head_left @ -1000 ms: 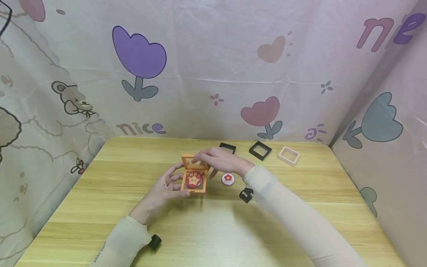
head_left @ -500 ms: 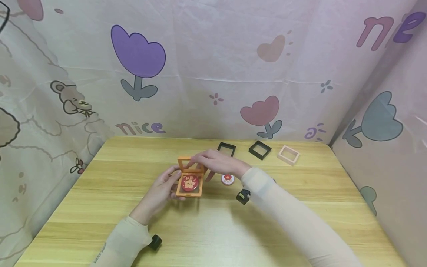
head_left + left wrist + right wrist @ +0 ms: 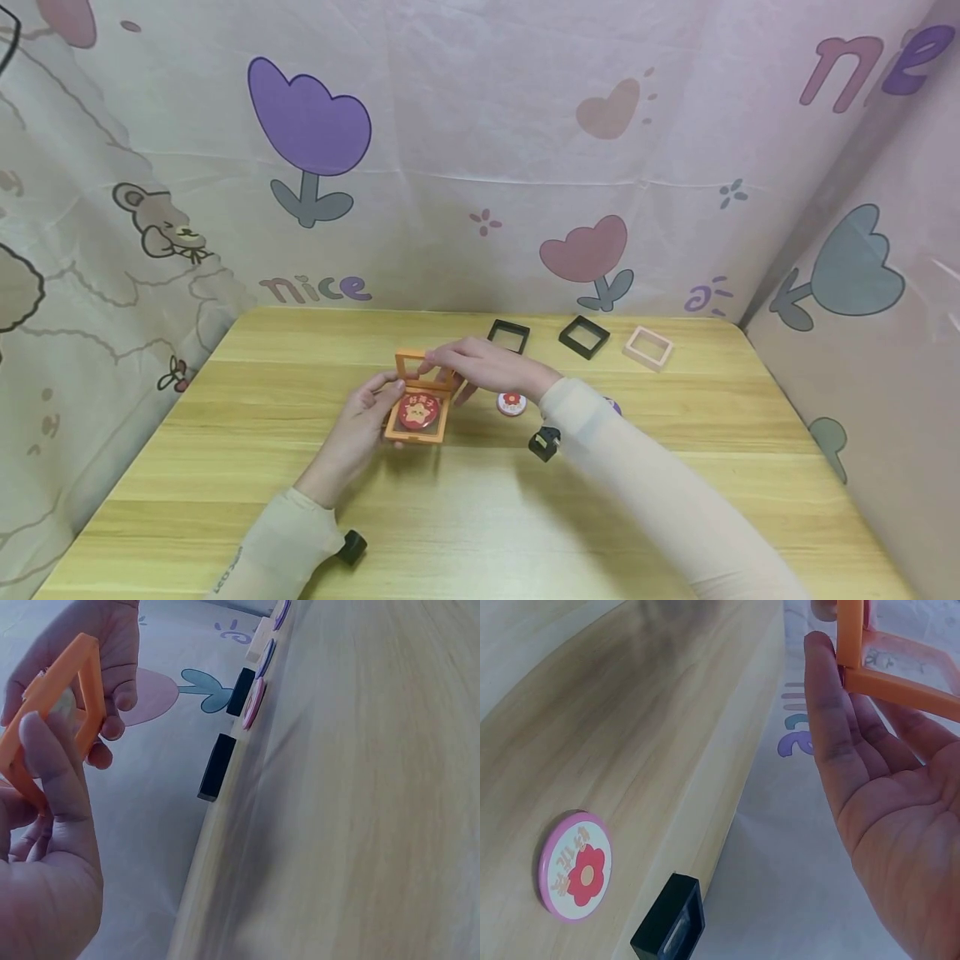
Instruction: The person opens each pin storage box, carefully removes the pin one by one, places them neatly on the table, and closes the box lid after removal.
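An orange hinged display case (image 3: 412, 437) is held above the table, its lid raised. A round red badge (image 3: 418, 411) with a yellow star lies in its lower half. My left hand (image 3: 358, 421) grips the case by its left side, thumb on the frame, other fingers mostly beneath. At the lid's upper right, my right hand (image 3: 487, 364) holds the frame, and some fingers show through the window. In the right wrist view, the right fingers (image 3: 832, 727) reach behind the orange frame (image 3: 850, 637); the thumb's place is unclear.
A white badge with a red flower (image 3: 512, 403) lies right of the case. A purple badge (image 3: 613, 406) is partly hidden by the right sleeve. At the back stand two black frames (image 3: 510, 336) and a pale pink frame (image 3: 648, 348). A patterned cloth (image 3: 450, 125) hangs behind the table.
Both hands have moved the case slightly left and toward me. My left thumb has shifted from the lower edge up to the hinge side. The purple badge has come into view.
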`<state>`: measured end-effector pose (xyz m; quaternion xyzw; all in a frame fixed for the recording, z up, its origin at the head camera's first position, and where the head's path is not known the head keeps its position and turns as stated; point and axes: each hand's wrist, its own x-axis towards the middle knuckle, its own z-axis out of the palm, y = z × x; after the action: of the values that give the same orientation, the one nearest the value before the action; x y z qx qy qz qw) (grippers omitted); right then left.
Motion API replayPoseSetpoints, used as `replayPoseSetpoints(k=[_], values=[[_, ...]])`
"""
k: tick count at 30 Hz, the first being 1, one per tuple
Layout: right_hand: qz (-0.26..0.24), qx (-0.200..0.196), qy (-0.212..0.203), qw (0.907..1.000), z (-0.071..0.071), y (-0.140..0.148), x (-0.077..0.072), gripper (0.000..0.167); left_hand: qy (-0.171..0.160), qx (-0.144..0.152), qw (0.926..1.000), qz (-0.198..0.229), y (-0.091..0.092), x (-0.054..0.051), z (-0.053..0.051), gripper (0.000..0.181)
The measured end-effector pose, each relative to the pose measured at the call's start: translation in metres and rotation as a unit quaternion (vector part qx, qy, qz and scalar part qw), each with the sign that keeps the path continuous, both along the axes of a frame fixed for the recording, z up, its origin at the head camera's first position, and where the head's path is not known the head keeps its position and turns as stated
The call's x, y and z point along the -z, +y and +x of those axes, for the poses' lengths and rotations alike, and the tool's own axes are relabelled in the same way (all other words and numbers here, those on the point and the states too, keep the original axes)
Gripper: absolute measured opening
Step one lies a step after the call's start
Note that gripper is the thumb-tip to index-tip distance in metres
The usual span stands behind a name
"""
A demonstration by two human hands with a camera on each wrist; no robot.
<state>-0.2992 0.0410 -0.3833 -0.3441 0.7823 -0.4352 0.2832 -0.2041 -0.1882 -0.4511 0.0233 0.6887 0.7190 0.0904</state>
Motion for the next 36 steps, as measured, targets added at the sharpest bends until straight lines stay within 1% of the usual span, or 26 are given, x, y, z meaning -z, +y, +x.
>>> replayPoseSetpoints(k=[3, 6, 11, 14, 17, 20, 22, 25, 29, 34, 36], values=[[0.002, 0.0, 0.01, 0.9999, -0.001, 0.0, 0.001, 0.053, 0.004, -0.014, 0.9999, 0.0, 0.0, 0.0, 0.0, 0.047], [0.007, 0.0, 0.033, 0.9994, -0.001, 0.001, 0.001, 0.051, 0.01, -0.026, 0.9996, -0.001, 0.001, -0.001, 0.0, 0.046], [0.028, 0.012, 0.086, 0.9959, 0.0, 0.005, -0.003, 0.051, 0.016, -0.05, 0.9986, -0.008, 0.0, -0.001, 0.0, 0.045], [0.043, 0.021, 0.124, 0.9911, 0.002, 0.009, -0.007, 0.051, 0.019, -0.064, 0.9977, -0.011, 0.0, 0.0, 0.0, 0.045], [0.056, 0.036, 0.172, 0.9829, 0.004, 0.013, -0.01, 0.053, 0.025, -0.078, 0.9966, -0.014, -0.001, 0.0, -0.001, 0.044], [0.067, 0.053, 0.215, 0.9728, 0.006, 0.017, -0.011, 0.053, 0.027, -0.089, 0.9956, -0.012, -0.002, 0.001, -0.003, 0.043], [0.069, 0.064, 0.233, 0.968, 0.007, 0.019, -0.011, 0.051, 0.03, -0.096, 0.9949, -0.011, -0.002, 0.002, -0.003, 0.042], [0.066, 0.07, 0.249, 0.9636, 0.012, 0.02, -0.011, 0.047, 0.036, -0.1, 0.9943, -0.011, -0.003, 0.003, -0.004, 0.042], [0.07, 0.057, 0.288, 0.9533, 0.023, 0.013, -0.015, 0.043, 0.042, -0.105, 0.9936, -0.008, -0.004, 0.004, -0.005, 0.044], [0.083, 0.043, 0.347, 0.9333, 0.041, -0.004, -0.019, 0.042, 0.046, -0.113, 0.9925, -0.001, -0.005, 0.005, -0.005, 0.046], [0.089, 0.038, 0.373, 0.9229, 0.048, -0.012, -0.02, 0.042, 0.051, -0.116, 0.9919, 0.002, -0.005, 0.005, -0.004, 0.044]])
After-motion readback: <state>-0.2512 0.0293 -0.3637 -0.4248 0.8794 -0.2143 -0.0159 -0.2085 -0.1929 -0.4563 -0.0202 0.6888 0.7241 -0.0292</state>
